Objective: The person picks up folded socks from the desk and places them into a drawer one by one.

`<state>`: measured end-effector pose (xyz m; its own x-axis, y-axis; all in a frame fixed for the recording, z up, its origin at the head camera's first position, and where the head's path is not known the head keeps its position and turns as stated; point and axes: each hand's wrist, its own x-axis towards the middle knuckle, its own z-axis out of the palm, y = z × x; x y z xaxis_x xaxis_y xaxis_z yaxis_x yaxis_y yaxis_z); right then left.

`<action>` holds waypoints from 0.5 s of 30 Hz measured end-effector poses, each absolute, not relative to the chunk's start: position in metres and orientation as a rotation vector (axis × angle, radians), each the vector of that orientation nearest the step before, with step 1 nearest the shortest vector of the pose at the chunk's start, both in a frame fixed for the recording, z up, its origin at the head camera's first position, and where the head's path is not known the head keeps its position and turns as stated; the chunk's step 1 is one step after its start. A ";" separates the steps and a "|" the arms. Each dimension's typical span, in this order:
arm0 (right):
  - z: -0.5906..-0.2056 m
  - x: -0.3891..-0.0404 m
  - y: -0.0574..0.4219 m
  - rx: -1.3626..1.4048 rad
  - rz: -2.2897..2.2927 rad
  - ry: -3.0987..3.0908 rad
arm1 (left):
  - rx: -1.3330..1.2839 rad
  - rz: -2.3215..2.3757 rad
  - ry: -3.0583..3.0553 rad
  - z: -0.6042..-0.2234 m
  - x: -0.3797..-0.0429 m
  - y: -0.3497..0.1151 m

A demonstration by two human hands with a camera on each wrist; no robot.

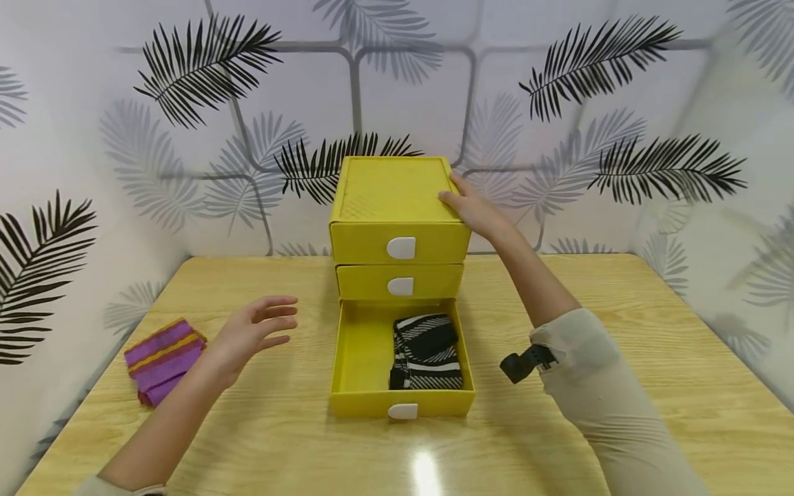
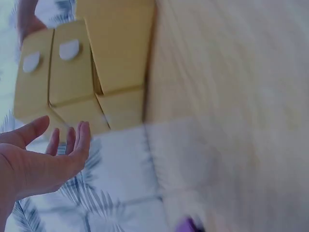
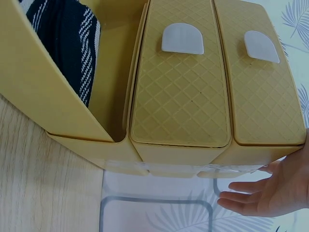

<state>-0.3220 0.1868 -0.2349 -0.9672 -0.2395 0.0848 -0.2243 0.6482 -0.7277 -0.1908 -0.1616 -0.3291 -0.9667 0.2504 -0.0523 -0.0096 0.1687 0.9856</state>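
A yellow three-tier drawer unit [image 1: 397, 189] with white tabs stands on the table. Its bottom drawer [image 1: 366, 344] is pulled out and holds a folded black-and-white patterned cloth [image 1: 429, 351], seen partly in the right wrist view too. My right hand [image 1: 474, 207] touches the unit's upper right edge, thumb on top; in the right wrist view the fingers [image 3: 244, 193] extend beside its side wall. My left hand [image 1: 254, 337] hovers left of the open drawer, fingers loosely extended, holding nothing. The left wrist view shows this hand [image 2: 53, 159] apart from the unit.
A folded purple cloth [image 1: 164, 362] with yellow and dark red stripes lies at the left on the wooden table [image 1: 558, 386]. A leaf-patterned wall covering [image 1: 298, 89] rises directly behind the drawer unit. The middle drawer [image 1: 366, 282] and top drawer [image 1: 360, 242] are closed.
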 end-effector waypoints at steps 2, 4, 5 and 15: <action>-0.234 -0.323 0.188 -0.407 -1.257 2.828 | 0.191 1.837 2.351 -0.334 -0.187 -0.183; -0.233 -0.323 0.188 -0.407 -1.260 2.825 | 0.131 1.773 2.470 -0.340 -0.185 -0.204; -0.233 -0.322 0.188 -0.405 -1.261 2.823 | 0.101 1.725 2.533 -0.343 -0.184 -0.215; -0.234 -0.323 0.187 -0.382 -1.200 2.844 | 0.108 0.955 3.064 -0.367 -0.174 -0.291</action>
<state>-0.3231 0.1875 -0.2336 -0.9694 -0.2363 0.0662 -0.2124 0.6725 -0.7090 -0.1737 -0.2908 -0.3671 -0.9953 0.0434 0.0862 0.0847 0.8210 0.5646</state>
